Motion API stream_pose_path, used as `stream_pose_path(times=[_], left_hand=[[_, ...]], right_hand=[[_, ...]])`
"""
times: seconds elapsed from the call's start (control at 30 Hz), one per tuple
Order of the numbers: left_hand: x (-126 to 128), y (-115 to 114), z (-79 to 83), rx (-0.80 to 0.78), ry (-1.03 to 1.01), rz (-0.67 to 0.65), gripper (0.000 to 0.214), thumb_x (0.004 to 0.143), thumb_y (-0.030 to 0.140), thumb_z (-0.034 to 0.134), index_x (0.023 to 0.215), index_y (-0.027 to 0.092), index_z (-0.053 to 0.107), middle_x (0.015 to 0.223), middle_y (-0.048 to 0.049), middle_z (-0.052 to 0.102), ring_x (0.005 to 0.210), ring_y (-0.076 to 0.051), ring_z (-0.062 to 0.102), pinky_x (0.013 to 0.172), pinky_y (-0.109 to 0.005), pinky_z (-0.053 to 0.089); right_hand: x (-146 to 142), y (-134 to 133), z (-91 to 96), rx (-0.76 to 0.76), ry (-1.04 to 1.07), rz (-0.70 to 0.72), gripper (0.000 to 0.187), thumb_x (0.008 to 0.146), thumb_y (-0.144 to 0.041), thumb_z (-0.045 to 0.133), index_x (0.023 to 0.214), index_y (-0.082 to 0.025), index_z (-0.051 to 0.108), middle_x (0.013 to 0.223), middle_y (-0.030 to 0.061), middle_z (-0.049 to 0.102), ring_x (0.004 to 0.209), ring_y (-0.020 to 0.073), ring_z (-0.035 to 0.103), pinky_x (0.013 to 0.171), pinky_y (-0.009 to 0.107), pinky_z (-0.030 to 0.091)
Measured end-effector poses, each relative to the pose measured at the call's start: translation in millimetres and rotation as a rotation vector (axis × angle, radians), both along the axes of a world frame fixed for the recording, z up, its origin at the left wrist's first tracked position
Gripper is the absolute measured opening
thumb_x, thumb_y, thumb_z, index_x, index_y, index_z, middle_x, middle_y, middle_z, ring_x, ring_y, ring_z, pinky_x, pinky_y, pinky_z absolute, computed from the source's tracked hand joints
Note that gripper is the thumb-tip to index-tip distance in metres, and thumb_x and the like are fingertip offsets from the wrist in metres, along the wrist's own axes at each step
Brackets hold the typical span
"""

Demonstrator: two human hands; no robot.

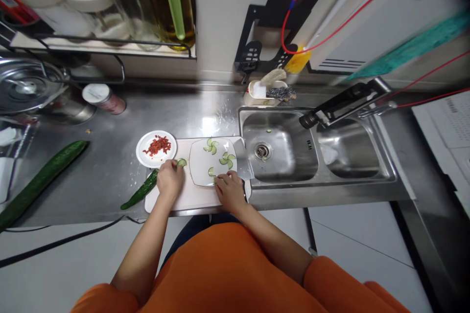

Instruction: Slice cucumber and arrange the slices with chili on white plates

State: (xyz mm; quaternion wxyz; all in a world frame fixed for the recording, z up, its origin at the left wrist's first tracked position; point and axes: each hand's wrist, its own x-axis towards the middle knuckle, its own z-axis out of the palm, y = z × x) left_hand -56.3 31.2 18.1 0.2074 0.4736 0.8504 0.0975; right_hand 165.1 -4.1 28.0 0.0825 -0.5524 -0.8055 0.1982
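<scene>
Cucumber slices [227, 159] form green fans at 12 and 3 o'clock on my square plate [200, 156], with a smaller group at 6. There my right hand [230, 191] bends its fingers; whether they grip a slice, I cannot tell. At 9, my left hand [170, 179] curls at loose slices [182, 162] on the cutting board [200, 196], its hold unclear. Farther out: a short cucumber [141, 191] at 8, a steel sink [290, 149] toward 2.

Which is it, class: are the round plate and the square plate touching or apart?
Apart. The head view shows it: a strip of cutting board lies bare between the round plate and the square plate.
</scene>
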Motion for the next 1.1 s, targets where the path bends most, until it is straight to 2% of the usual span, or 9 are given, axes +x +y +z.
stream_pose_path(times=[0.13, 0.23, 0.37, 0.5, 0.63, 0.8, 0.93, 1.0, 1.1], left_hand=[[-2, -2, 6.8, 0.071, -0.168, 0.039, 0.019, 0.077, 0.039, 0.055, 0.081, 0.021, 0.058, 0.074, -0.0009, 0.063, 0.067, -0.015, 0.057, 0.069, -0.026, 0.042], [2, -2, 14.5, 0.150, -0.341, 0.008, 0.024, 0.072, 0.043, 0.060, 0.078, 0.020, 0.058, 0.068, 0.0025, 0.059, 0.060, -0.010, 0.051, 0.064, -0.022, 0.040], [18, 1, 23.9, 0.180, -0.645, -0.064, 0.028, 0.069, 0.044, 0.064, 0.080, 0.018, 0.059, 0.064, 0.0039, 0.055, 0.059, -0.008, 0.047, 0.061, -0.020, 0.039], [36, 5, 28.7, 0.150, -0.899, -0.061, 0.035, 0.061, 0.045, 0.073, 0.076, 0.016, 0.059, 0.062, 0.0045, 0.054, 0.057, -0.007, 0.046, 0.058, -0.019, 0.038], [47, 8, 27.1, 0.060, -1.185, 0.120, 0.041, 0.059, 0.046, 0.076, 0.079, 0.015, 0.058, 0.062, 0.0034, 0.056, 0.057, -0.007, 0.053, 0.053, -0.017, 0.040], [52, 8, 20.3, -0.216, -1.450, 0.461, 0.030, 0.077, 0.041, 0.065, 0.087, 0.014, 0.057, 0.070, -0.0040, 0.063, 0.063, -0.010, 0.062, 0.058, -0.019, 0.051], [52, 9, 17.7, -0.338, -1.595, 0.509, 0.016, 0.083, 0.024, 0.060, 0.089, 0.010, 0.059, 0.073, -0.0068, 0.065, 0.063, -0.009, 0.062, 0.059, -0.016, 0.052], [50, 9, 16.8, -0.296, -1.640, 0.507, 0.010, 0.078, 0.013, 0.062, 0.088, 0.010, 0.060, 0.075, -0.0054, 0.066, 0.064, -0.007, 0.062, 0.061, -0.013, 0.052], [48, 7, 14.0, -0.199, -1.592, 0.524, 0.022, 0.068, 0.006, 0.068, 0.087, 0.012, 0.060, 0.077, -0.0033, 0.066, 0.067, -0.006, 0.062, 0.066, -0.014, 0.052]], right_hand=[[-3, 5, 0.4, -0.031, 0.078, -0.053, 0.023, 0.089, -0.026, 0.049, 0.101, -0.024, 0.068, 0.103, 0.0065, 0.065, 0.105, 0.0246, 0.043, 0.083, 0.036, 0.034], [-7, 18, -1.1, -0.074, 0.210, -0.076, 0.023, 0.088, -0.023, 0.049, 0.102, -0.021, 0.068, 0.099, 0.0061, 0.067, 0.099, 0.0213, 0.049, 0.088, 0.036, 0.034], [-15, 43, -0.3, -0.120, 0.434, -0.097, 0.028, 0.084, -0.021, 0.055, 0.110, -0.019, 0.065, 0.102, 0.0056, 0.068, 0.096, 0.0186, 0.054, 0.093, 0.036, 0.033], [-18, 63, 5.0, -0.229, 0.572, -0.179, 0.020, 0.081, -0.026, 0.059, 0.097, -0.021, 0.069, 0.095, 0.0038, 0.070, 0.092, 0.0184, 0.057, 0.085, 0.032, 0.038], [-13, 71, 10.1, -0.323, 0.661, -0.220, 0.011, 0.078, -0.025, 0.060, 0.080, -0.020, 0.070, 0.079, 0.0006, 0.069, 0.082, 0.0158, 0.058, 0.077, 0.028, 0.041], [-4, 76, 17.8, -0.420, 0.725, -0.149, 0.011, 0.076, -0.025, 0.060, 0.077, -0.019, 0.069, 0.078, 0.0006, 0.068, 0.078, 0.0139, 0.059, 0.072, 0.025, 0.041], [1, 80, 23.3, -0.472, 0.721, -0.091, 0.010, 0.075, -0.025, 0.062, 0.075, -0.018, 0.069, 0.078, 0.0011, 0.068, 0.080, 0.0140, 0.058, 0.072, 0.025, 0.041], [3, 82, 23.8, -0.507, 0.716, -0.087, 0.011, 0.074, -0.025, 0.062, 0.075, -0.018, 0.069, 0.077, 0.0009, 0.067, 0.078, 0.0138, 0.058, 0.070, 0.024, 0.041], [6, 84, 20.8, -0.525, 0.690, -0.106, 0.010, 0.074, -0.024, 0.061, 0.077, -0.018, 0.068, 0.075, 0.0000, 0.067, 0.074, 0.0127, 0.057, 0.069, 0.024, 0.041]])
